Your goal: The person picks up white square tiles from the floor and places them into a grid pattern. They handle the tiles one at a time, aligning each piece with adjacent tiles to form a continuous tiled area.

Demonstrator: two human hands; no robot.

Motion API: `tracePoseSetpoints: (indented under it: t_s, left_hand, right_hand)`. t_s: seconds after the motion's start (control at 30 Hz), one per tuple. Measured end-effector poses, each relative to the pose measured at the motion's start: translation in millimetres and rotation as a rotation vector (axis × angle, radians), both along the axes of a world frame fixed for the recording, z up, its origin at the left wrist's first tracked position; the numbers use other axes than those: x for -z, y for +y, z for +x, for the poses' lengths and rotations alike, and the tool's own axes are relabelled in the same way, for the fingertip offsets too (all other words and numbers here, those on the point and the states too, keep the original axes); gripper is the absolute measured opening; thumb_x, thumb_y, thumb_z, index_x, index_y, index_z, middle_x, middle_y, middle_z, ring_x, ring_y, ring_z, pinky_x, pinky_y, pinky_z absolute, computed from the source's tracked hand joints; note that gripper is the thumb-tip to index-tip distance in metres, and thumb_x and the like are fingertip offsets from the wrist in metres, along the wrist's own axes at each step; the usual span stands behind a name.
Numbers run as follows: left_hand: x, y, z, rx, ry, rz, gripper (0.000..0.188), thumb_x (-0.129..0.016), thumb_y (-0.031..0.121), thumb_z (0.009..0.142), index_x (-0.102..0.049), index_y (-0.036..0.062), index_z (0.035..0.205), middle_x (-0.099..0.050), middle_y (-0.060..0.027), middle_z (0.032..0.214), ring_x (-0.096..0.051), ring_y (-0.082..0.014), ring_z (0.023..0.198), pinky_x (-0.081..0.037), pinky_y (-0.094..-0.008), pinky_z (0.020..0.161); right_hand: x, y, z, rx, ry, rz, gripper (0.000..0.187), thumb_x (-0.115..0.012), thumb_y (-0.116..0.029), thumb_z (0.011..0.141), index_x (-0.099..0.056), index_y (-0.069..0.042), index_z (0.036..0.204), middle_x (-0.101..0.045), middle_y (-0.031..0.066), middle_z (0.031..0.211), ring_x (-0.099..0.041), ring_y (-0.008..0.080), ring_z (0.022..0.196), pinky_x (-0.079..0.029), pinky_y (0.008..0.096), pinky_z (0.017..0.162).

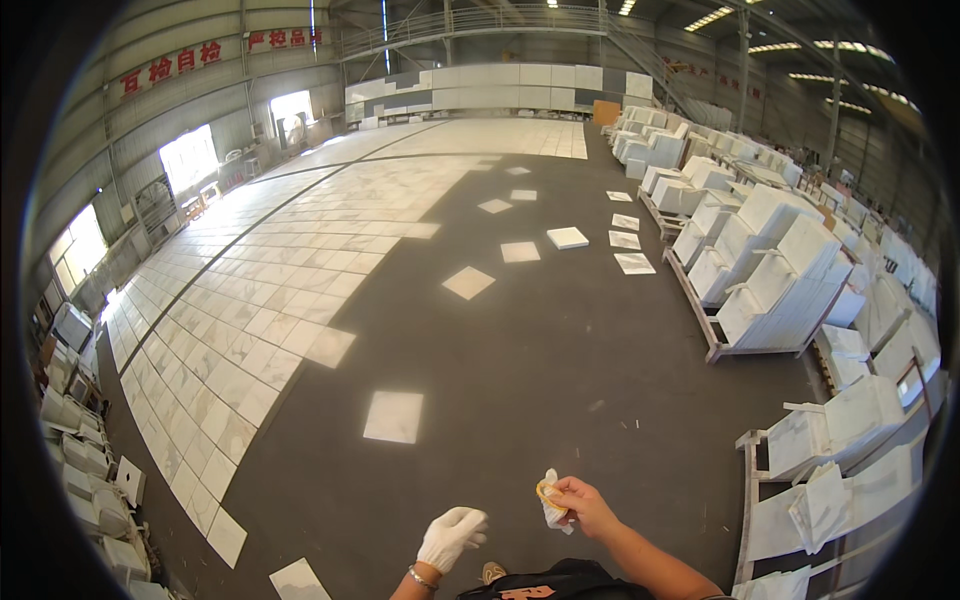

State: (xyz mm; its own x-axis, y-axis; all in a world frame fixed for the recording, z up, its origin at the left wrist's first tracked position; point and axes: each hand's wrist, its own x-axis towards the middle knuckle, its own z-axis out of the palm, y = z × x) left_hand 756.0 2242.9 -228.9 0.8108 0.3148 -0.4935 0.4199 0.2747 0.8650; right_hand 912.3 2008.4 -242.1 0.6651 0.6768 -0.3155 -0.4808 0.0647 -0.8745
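My left hand (pixel 453 537) wears a white knit glove, with a bracelet at its wrist. Its fingers are loosely bent and apart from anything else. My bare right hand (pixel 584 506) pinches the yellow-edged cuff of a second white glove (pixel 555 516), which hangs crumpled from the fingers. Both hands are in front of my body, above the dark floor (pixel 520 400), with a gap between them. Ahead and to the left of them, a square white stone tile (pixel 393 416) lies on that floor.
White veined tiles (pixel 250 340) cover the floor at left in rows. Several loose tiles (pixel 468 283) are scattered farther ahead. Racks of stacked stone slabs (pixel 770 270) line the right side, and more stone pieces (pixel 88 455) stand along the left edge. One tile (pixel 298 580) lies near my left.
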Motion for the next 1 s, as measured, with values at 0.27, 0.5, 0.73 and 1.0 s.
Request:
tracePoseSetpoints:
  t_s: [0.27, 0.5, 0.73, 1.0]
  left_hand:
    - [-8, 24, 86, 0.414, 0.111, 0.408, 0.056, -0.059, 0.058, 0.095, -0.073, 0.0046, 0.106, -0.069, -0.0022, 0.077, -0.064, -0.0110, 0.069, -0.051, -0.0274, 0.067]
    - [7, 76, 123, 0.370, 0.238, 0.750, 0.049, -0.059, 0.057, 0.093, -0.074, 0.0105, 0.096, -0.070, -0.0085, 0.076, -0.069, -0.0253, 0.070, -0.052, -0.0388, 0.066]
    - [-8, 104, 220, 0.273, 0.243, 1.032, 0.039, -0.056, 0.052, 0.094, -0.075, 0.0168, 0.093, -0.071, -0.0113, 0.079, -0.069, -0.0344, 0.073, -0.054, -0.0459, 0.067]
    - [-6, 154, 332, 0.230, 0.380, 0.972, 0.044, -0.049, 0.044, 0.091, -0.075, 0.0086, 0.089, -0.073, -0.0157, 0.086, -0.070, -0.0377, 0.083, -0.055, -0.0481, 0.072]
  right_hand:
    - [27, 85, 31, -0.229, -0.152, -0.093, 0.027, -0.067, -0.026, 0.100, -0.060, -0.007, 0.118, -0.068, -0.0007, 0.088, -0.063, 0.0061, 0.075, -0.050, 0.0216, 0.064]
    - [44, 154, 114, -0.498, -0.416, -0.342, 0.023, -0.071, -0.030, 0.094, -0.067, -0.010, 0.104, -0.067, -0.0009, 0.082, -0.065, 0.0083, 0.073, -0.048, 0.0247, 0.062]
    - [40, 230, 220, -0.647, -1.122, -0.374, 0.021, -0.068, -0.029, 0.087, -0.065, -0.015, 0.101, -0.068, 0.0038, 0.089, -0.068, 0.0235, 0.079, -0.054, 0.0379, 0.069]
    - [17, 222, 343, -0.278, -1.215, -0.190, 0.013, -0.072, -0.002, 0.076, -0.073, -0.013, 0.082, -0.058, 0.0039, 0.075, -0.061, 0.0192, 0.062, -0.049, 0.0328, 0.057]
